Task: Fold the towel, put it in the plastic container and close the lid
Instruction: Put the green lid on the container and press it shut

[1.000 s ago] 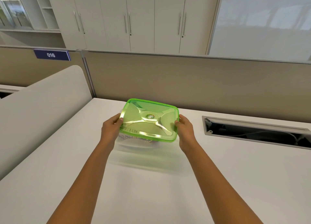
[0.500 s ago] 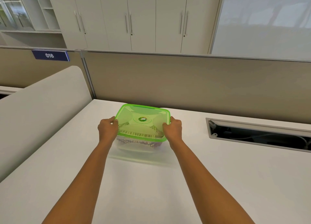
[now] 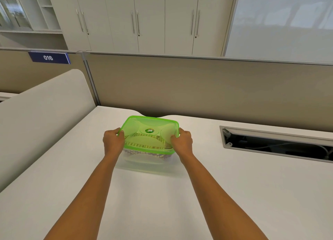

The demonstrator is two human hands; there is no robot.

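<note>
You face a white desk [image 3: 234, 194] backed by a beige partition [image 3: 198, 88], with cupboards [image 3: 144, 20] behind. Your left hand [image 3: 113, 140] grips the left edge of the green lid [image 3: 149, 131], fingers curled over its rim. The lid sits on the clear container [image 3: 144, 158] near the desk's far edge, the towel [image 3: 144, 152] inside. Your right hand [image 3: 182, 141] clasps the lid's right edge. A cable slot [image 3: 275, 144] opens toward the far right corner.

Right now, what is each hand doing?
Left hand: closed on the left edge of the green lid, thumb on top.
Right hand: closed on the lid's right edge, thumb on top.
</note>
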